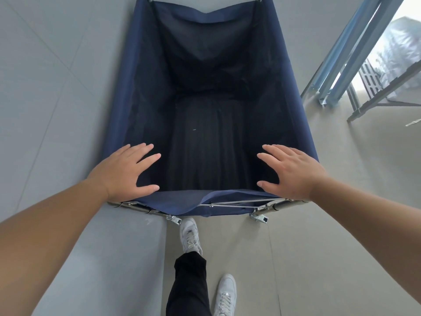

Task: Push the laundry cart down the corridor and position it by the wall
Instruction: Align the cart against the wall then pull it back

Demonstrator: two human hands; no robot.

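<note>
The laundry cart runs off the top edge, far beyond both hands. Whether the left hand and right hand touch its near rail cannot be told. Its bag's bottom is too dark to read.

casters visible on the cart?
2: one caster under the laundry cart's near-left corner, one under the near-right. Far ones are hidden by the bag.

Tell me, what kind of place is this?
Probably a corridor in a plain building: a grey wall runs beside the laundry cart, the floor is bare, and metal frames lean nearby.
</note>
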